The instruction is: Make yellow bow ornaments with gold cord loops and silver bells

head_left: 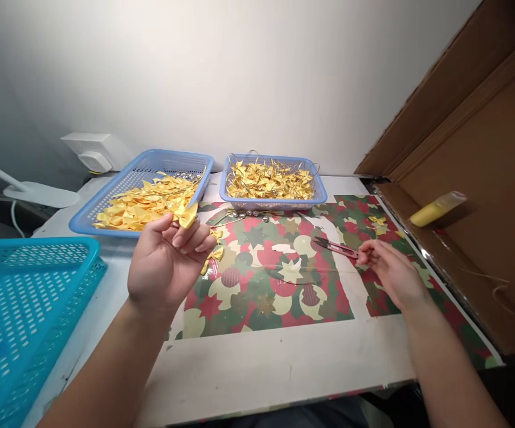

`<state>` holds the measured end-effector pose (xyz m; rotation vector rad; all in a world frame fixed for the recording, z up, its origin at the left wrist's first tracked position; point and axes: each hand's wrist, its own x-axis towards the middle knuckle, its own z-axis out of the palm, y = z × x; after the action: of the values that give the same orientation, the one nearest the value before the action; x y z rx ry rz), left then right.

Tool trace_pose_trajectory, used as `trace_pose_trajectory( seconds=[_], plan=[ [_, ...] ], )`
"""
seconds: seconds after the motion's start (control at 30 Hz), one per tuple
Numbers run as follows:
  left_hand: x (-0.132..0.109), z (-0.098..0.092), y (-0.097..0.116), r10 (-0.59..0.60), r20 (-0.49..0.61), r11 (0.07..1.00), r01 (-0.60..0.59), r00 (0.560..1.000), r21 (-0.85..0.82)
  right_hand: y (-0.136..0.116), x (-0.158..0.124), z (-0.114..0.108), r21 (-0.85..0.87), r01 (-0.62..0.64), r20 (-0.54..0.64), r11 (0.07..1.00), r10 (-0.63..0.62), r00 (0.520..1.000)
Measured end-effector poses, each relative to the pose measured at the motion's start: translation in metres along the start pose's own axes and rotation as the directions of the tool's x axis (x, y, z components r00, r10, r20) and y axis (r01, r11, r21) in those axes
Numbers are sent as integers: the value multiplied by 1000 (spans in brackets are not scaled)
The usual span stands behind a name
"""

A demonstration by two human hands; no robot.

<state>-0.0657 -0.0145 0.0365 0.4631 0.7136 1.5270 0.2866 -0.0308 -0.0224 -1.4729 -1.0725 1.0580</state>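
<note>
My left hand is raised above the table, fingers pinched on a yellow ribbon bow. My right hand rests low on the patterned paper, its fingertips touching the handle end of small red thread snips that lie flat. A blue basket at the back left holds a heap of yellow bows. A second blue basket at the back centre holds bows with gold wire loops. Another loose bow lies on the paper just under my left hand.
Red, green and cream patterned paper covers the white table. Small silver bells lie before the centre basket. An empty turquoise basket stands at the near left. A cardboard box with a yellow tube lines the right edge.
</note>
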Motion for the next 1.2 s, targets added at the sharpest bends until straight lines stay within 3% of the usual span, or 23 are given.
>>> trace_pose_trajectory(
  seconds=[0.07,0.13,0.2,0.27,0.33,0.4,0.47,0.6,0.7,0.83,0.97,1.1,1.2],
  plan=[
    [-4,5,-1,-13,22,1000,13,1000,20,-9,-7,7,-230,116,-56,966,-133,990],
    [-8,11,-1,-13,35,999,12,999,33,-20,-16,28,-398,266,46,878,-270,962],
    [-14,19,-1,-8,33,999,7,999,50,-26,-26,63,-406,434,277,804,-344,897],
    [-19,27,0,2,22,998,-3,1000,64,-25,-33,100,-341,574,526,745,-355,773],
    [-25,33,5,31,8,997,-32,999,68,-21,-36,131,-260,662,657,703,-374,655],
    [-29,34,11,80,-10,995,-79,997,64,-17,-33,145,-213,653,689,727,-362,627],
    [-30,27,19,137,-43,989,-135,990,63,-17,-29,141,-152,577,699,802,-326,637],
    [-25,-5,25,217,-142,969,-196,966,150,-25,-22,103,-65,374,687,925,-230,689],
    [-22,-29,19,128,-235,982,-91,963,163,-28,-23,78,-80,290,688,954,-158,708],
    [-24,-43,6,1,-258,980,50,966,194,-26,-26,67,-71,284,734,956,-142,665],
    [-27,-46,0,-22,-322,966,103,947,237,-23,-23,63,-184,362,751,914,-107,652],
    [-28,-45,3,6,-340,964,84,941,251,-22,-17,51,-378,517,733,768,-93,674],
    [-27,-43,5,45,-340,963,50,939,265,-23,-14,38,-453,545,728,705,-59,683]
  ],
)
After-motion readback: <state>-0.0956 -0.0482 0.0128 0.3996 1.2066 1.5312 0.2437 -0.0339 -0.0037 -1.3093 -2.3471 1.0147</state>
